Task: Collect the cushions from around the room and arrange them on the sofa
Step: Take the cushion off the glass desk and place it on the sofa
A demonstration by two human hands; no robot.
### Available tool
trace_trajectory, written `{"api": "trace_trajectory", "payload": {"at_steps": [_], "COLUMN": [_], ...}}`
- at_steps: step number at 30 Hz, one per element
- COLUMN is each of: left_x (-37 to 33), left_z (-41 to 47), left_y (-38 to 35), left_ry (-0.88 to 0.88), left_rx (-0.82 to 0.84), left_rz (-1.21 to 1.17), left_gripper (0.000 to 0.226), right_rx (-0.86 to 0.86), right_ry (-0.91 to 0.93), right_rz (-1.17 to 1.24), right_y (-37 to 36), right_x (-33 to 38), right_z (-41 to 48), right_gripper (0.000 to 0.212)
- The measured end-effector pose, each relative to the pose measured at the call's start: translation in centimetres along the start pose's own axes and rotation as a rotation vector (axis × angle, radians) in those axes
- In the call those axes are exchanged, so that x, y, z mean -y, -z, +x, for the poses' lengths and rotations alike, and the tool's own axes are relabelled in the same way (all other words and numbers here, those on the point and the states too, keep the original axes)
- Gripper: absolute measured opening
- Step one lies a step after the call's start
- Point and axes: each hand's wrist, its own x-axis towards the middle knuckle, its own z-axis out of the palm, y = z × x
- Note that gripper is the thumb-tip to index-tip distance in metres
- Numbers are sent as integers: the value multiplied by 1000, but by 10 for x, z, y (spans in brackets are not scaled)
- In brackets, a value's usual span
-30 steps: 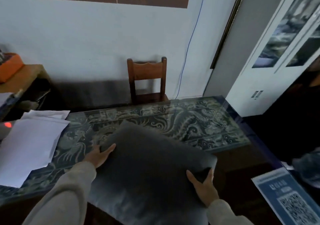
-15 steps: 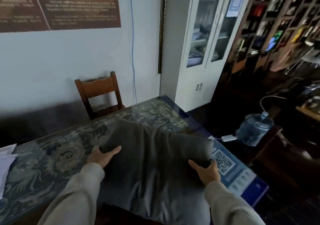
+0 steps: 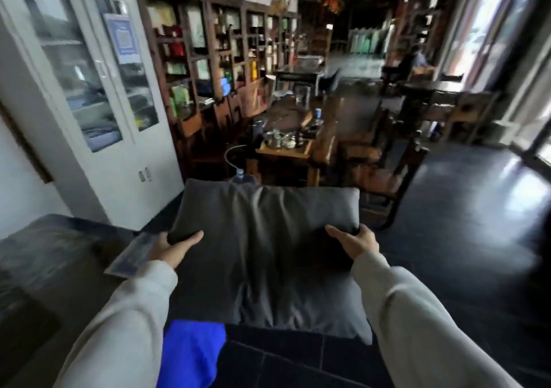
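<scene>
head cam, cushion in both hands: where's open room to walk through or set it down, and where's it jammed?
Both hands, left hand and right hand, grip the grey cushion. Open: the dark tiled floor to the right, between the wooden chairs and the windows. Crowded: the tea table ahead, packed with vessels, close beside the shelving. No sofa in view.

Cabinet [image 3: 89, 89] left; shelves [image 3: 214, 59] behind; table [image 3: 286, 149], perhaps, ahead.

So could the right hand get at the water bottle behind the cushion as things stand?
Probably not. The right hand is gripping the cushion, as is the left hand, and the cushion sits between the person and the bottle, which looks well beyond arm's reach.
</scene>
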Motion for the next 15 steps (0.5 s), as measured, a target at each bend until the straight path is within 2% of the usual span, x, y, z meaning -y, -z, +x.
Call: {"api": "trace_trajectory", "payload": {"at_steps": [4, 8, 10, 15], "left_x": [-70, -132, -157, -198], "left_z": [-72, -154, -200, -333], "left_y": [-153, -300, -369, -530], "left_ry": [-127, -217, -259, -397], "left_rx": [195, 451, 580, 861], "left_rz": [24, 106, 129, 189], "left_gripper": [61, 84, 96, 94], "right_rx": [-236, -479, -598, -872], "right_ry": [-33, -103, -139, -245], "right_rz": [77, 157, 216, 323], "right_y": [181, 344, 413, 559], "right_x": [-52, -123, -160, -257], "right_z": [9, -11, -30, -87], "right_gripper": [83, 72, 74, 72]}}
